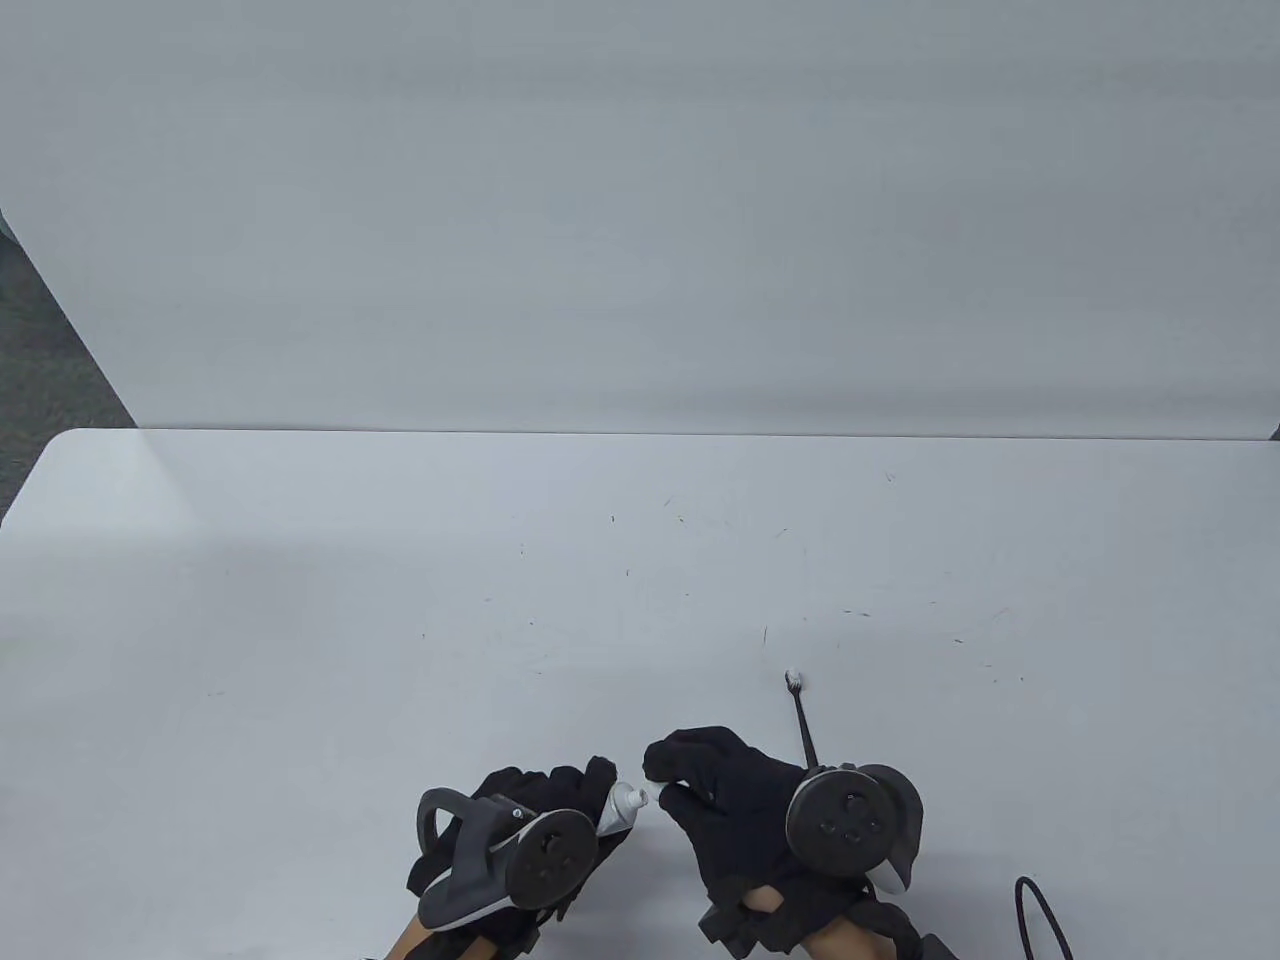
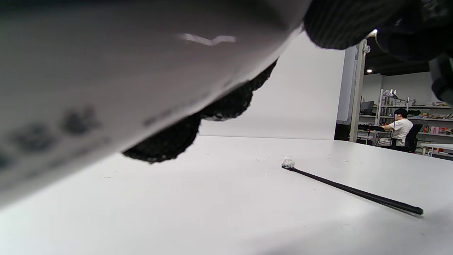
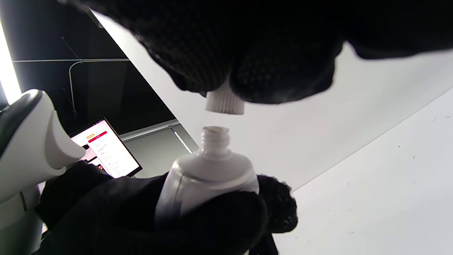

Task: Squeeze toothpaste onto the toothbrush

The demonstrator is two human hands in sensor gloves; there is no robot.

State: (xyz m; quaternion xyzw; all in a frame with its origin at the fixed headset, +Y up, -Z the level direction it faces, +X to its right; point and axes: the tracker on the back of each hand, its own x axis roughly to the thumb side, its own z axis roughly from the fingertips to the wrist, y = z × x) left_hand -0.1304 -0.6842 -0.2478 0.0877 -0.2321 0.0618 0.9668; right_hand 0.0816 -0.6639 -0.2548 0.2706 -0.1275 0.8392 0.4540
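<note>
My left hand (image 1: 540, 800) grips a white toothpaste tube (image 1: 622, 808) near the table's front edge, its nozzle toward my right hand. In the right wrist view the tube (image 3: 208, 180) has a bare threaded nozzle, and my right hand (image 1: 700, 775) pinches the ribbed white cap (image 3: 224, 103) just off it. The tube fills the upper left of the left wrist view (image 2: 106, 71). A black toothbrush (image 1: 803, 722) with white bristles lies on the table just beyond my right hand, head pointing away; it also shows in the left wrist view (image 2: 354, 191).
The white table (image 1: 400, 600) ends at a far edge against a white backdrop. A black cable (image 1: 1040, 915) loops at the bottom right. A phone screen (image 3: 106, 148) glows behind my left hand in the right wrist view.
</note>
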